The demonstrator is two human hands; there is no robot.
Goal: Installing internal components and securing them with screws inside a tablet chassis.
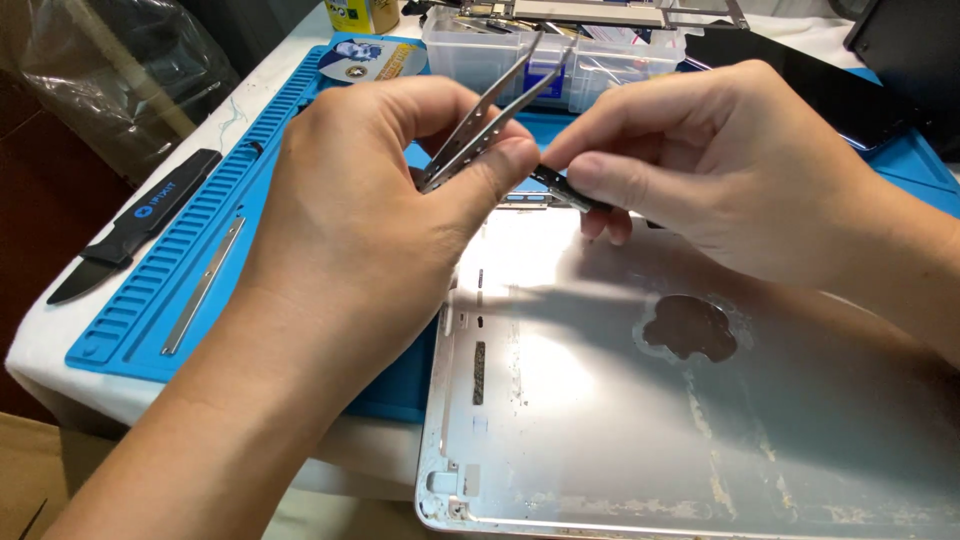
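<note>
Left hand (370, 200) pinches metal tweezers (490, 110); right hand (720, 160) grips a small dark bracket (560, 185) over the tablet shell's (700, 420) top edge. Looks tiny, light, slippery: hold it by the edges.

The desk (60, 340) wears a white cover and carries a blue ribbed work mat (230, 190) across most of its top. At 9 o'clock, off the mat on the white cover, lies a black flat pry tool (130, 225). A slim metal strip (203, 285) rests on the mat's ribbed edge. Toward 5 o'clock a silver metal back shell (640, 420) lies inside-up, overhanging the desk's near edge. At 12 o'clock stands a clear plastic parts box (500, 55).
</note>
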